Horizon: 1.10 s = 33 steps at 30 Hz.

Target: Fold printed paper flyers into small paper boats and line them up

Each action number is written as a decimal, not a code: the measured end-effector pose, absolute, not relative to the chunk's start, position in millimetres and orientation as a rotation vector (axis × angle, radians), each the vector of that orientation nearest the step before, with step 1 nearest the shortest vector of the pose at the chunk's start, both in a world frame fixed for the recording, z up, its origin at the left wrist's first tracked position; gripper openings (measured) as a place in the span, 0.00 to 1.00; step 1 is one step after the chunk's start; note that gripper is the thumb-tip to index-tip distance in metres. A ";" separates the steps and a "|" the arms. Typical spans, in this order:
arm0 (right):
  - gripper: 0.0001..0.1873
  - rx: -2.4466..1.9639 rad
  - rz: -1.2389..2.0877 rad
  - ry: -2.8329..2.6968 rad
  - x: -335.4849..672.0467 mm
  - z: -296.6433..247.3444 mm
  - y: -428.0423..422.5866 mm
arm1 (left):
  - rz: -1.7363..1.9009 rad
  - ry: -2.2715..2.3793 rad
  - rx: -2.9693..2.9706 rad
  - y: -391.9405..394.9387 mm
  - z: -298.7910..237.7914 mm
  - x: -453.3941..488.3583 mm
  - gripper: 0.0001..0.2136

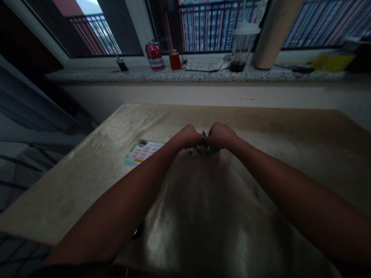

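Over the middle of the table, my left hand (189, 137) and my right hand (222, 136) are held close together, both closed. Between them is a crumpled piece of printed paper (199, 150), grey and green, gripped from both sides. One corner sticks up between my fists, and loose folds hang just below them. My fingertips are hidden, and the paper's print is too dim to read. Left of my left forearm lies a stack of colourful printed leaflets (144, 150), partly covered by that arm.
The table (87, 170) has a shiny tan cover. On the granite windowsill (136, 75) stand a red can (154, 56), a small red bottle (174, 60), a patterned packet (204, 65), a lidded cup with dark liquid (239, 50), a cardboard tube (271, 38) and a yellow item (333, 61).
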State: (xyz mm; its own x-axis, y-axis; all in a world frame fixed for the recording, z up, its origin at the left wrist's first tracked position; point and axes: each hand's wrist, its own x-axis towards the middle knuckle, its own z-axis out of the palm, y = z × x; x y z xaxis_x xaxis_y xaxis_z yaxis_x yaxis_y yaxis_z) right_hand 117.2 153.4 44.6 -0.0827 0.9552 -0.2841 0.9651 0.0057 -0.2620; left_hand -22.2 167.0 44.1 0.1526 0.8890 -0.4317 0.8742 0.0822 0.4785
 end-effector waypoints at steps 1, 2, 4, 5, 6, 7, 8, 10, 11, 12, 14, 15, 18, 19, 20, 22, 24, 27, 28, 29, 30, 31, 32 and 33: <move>0.18 2.107 -0.599 2.217 116.8 44.8 154.1 | 0.045 1.693 1.771 166.5 45.5 -23.2 0.10; 0.18 2.103 -0.586 2.224 116.6 45.0 154.6 | 0.063 1.693 1.778 165.8 46.9 -24.1 0.09; 0.18 2.097 -0.561 2.236 116.6 45.4 155.2 | 0.093 1.689 1.788 164.4 48.9 -25.2 0.08; 0.18 2.095 -0.550 2.241 116.6 45.6 155.2 | 0.104 1.687 1.791 163.7 49.3 -25.5 0.07; 0.17 2.097 -0.538 2.243 116.6 45.6 155.0 | 0.112 1.686 1.794 163.2 49.3 -25.6 0.07; 0.17 2.100 -0.526 2.243 116.5 45.7 154.7 | 0.118 1.686 1.795 162.8 48.8 -25.5 0.07; 0.16 2.106 -0.514 2.244 116.4 45.8 154.2 | 0.124 1.686 1.798 162.6 48.0 -25.3 0.07; 0.16 2.115 -0.491 2.251 116.3 46.5 153.2 | 0.133 1.686 1.803 162.7 46.3 -25.0 0.08; 0.16 2.119 -0.482 2.258 116.4 47.2 152.8 | 0.135 1.685 1.805 163.1 45.6 -24.8 0.08; 0.17 2.121 -0.476 2.268 116.6 48.3 152.5 | 0.135 1.686 1.808 163.6 45.2 -24.7 0.08; 0.17 2.118 -0.471 2.290 117.2 51.0 152.5 | 0.129 1.690 1.812 164.9 45.5 -24.5 0.08; 0.17 2.117 -0.469 2.299 117.4 52.3 152.7 | 0.126 1.693 1.815 165.5 46.0 -24.4 0.08; 0.18 2.112 -0.466 2.303 117.2 54.2 153.7 | 0.114 1.698 1.826 166.3 47.0 -24.4 0.07; 0.17 2.111 -0.466 2.299 116.9 53.8 154.0 | 0.110 1.696 1.830 166.2 46.7 -24.5 0.07; 0.17 2.109 -0.468 2.293 116.4 52.9 154.1 | 0.105 1.694 1.834 165.9 46.1 -24.8 0.07; 0.17 2.106 -0.470 2.278 115.7 49.8 154.0 | 0.097 1.689 1.842 165.0 43.8 -25.5 0.07; 0.17 2.100 -0.468 2.262 115.3 46.1 153.6 | 0.092 1.688 1.849 164.4 40.7 -26.4 0.09; 0.16 2.091 -0.457 2.242 115.3 41.6 152.7 | 0.087 1.690 1.863 165.0 36.5 -27.4 0.10; 0.16 2.089 -0.448 2.238 115.2 40.7 152.3 | 0.088 1.694 1.871 165.4 35.5 -27.6 0.11; 0.17 2.086 -0.439 2.236 115.1 40.1 151.8 | 0.089 1.701 1.879 165.9 34.6 -27.7 0.12; 0.17 2.083 -0.427 2.235 114.7 39.6 151.2 | 0.091 1.710 1.889 166.1 33.9 -27.8 0.13; 0.17 2.080 -0.416 2.234 114.2 39.3 150.4 | 0.094 1.721 1.897 166.1 33.3 -27.7 0.14; 0.17 2.075 -0.405 2.236 113.5 39.0 149.5 | 0.093 1.728 1.896 165.7 32.7 -27.6 0.15; 0.17 2.071 -0.396 2.239 112.6 38.7 148.5 | 0.081 1.739 1.896 164.9 32.2 -27.4 0.17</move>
